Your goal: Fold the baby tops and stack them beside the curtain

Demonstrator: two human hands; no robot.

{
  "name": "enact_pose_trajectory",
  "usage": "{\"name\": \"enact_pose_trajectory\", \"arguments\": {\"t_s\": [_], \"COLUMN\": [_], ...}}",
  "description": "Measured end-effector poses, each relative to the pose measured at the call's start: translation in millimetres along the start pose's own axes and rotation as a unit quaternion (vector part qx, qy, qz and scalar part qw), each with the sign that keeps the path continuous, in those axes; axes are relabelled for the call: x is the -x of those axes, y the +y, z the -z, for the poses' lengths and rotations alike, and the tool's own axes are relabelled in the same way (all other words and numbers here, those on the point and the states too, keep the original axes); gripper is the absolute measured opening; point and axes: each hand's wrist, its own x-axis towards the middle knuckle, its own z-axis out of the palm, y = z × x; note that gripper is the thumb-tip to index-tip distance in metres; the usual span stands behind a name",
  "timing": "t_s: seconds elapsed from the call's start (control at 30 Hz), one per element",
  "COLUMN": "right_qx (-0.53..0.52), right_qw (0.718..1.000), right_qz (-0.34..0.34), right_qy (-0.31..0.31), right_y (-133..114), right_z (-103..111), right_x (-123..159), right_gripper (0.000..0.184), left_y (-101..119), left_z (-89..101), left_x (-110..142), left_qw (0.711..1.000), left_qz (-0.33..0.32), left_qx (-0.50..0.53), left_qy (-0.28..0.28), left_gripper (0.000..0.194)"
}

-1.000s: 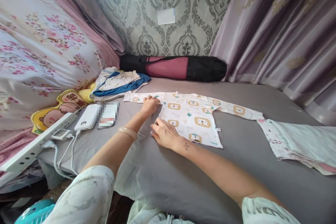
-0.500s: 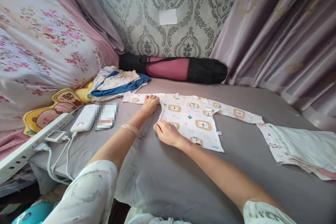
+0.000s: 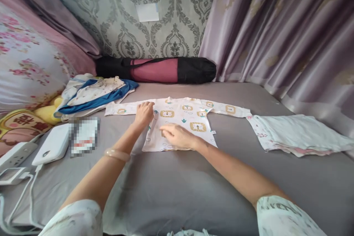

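Note:
A child's long-sleeved shirt (image 3: 179, 118), white with yellow lion faces and green leaves, lies spread flat with both sleeves stretched out sideways. My left hand (image 3: 144, 114) is at the underarm where the left-side sleeve meets the body. Its fingers are bent and closed on the cloth. Over the lower middle of the shirt is my right hand (image 3: 178, 135), its fingers pointing left, loosely apart and holding nothing. It hides part of the print; whether it touches the cloth I cannot tell.
Pale folded clothes (image 3: 295, 132) lie at the right sleeve's cuff. A blue and white clothes pile (image 3: 96, 94) is at the back left, near a white power bank (image 3: 52, 143), a blurred-out item (image 3: 84, 136) and a power strip (image 3: 19, 155). A black and pink roll bag (image 3: 155, 70) lies along the wall.
My right hand has let go of the shirt's left-side edge and moved in over its front. The lower left corner now lies spread out. The view has turned right.

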Motion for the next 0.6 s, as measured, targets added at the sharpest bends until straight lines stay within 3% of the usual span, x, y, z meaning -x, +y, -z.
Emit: {"name": "enact_pose_trajectory", "arguments": {"t_s": [0.07,0.13,0.27,0.6], "right_qx": [0.103,0.194,0.254,0.253], "right_qw": [0.99,0.966,0.932,0.924], "right_qz": [-0.075,-0.15,-0.249,-0.274], "right_qy": [0.065,0.077,0.069,0.078], "right_y": [30,59,96,107], "right_z": [10,17,21,19], "right_x": [2,6,12,15], "right_gripper": [0.042,0.047,0.061,0.066], "left_y": [21,38,52,49], "left_z": [-4.9,-14.0,-32.3,-36.5], "left_x": [3,5,7,9], "left_qw": [0.996,0.99,0.994,0.995], "left_qz": [-0.073,-0.111,-0.064,-0.027], "left_qx": [0.048,0.066,0.025,0.007], "left_qy": [-0.017,-0.051,-0.09,-0.091], "left_gripper": [0.036,0.038,0.05,0.057]}}
